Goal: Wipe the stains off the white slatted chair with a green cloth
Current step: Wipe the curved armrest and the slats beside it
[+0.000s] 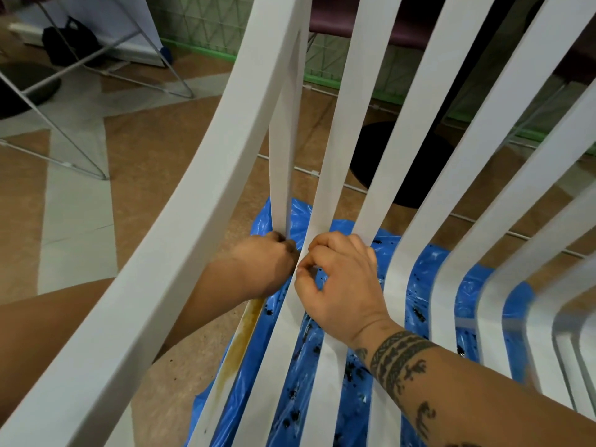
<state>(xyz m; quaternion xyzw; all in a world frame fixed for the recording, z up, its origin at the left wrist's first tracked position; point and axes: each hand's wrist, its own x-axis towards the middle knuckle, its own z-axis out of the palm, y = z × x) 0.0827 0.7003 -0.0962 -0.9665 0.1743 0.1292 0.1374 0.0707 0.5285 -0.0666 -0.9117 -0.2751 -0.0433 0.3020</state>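
Note:
The white slatted chair [206,195] fills the view, tilted and very close. A yellow-brown stain [243,337] runs along the edge of one slat at lower centre. My left hand [261,266] reaches in under the thick side rail, its fingers curled around the narrow upright slat there. My right hand [342,285] comes from the lower right, with curled fingers and thumb pinching the neighbouring slat. The two hands are almost touching. No green cloth shows in the view.
A blue plastic sheet [251,398] speckled with dark spots lies on the floor under the chair. A black round base [396,162] stands behind the slats. Thin metal frame legs [64,137] and a black bag [71,40] are at the far left, and a green mesh fence [206,30] is beyond.

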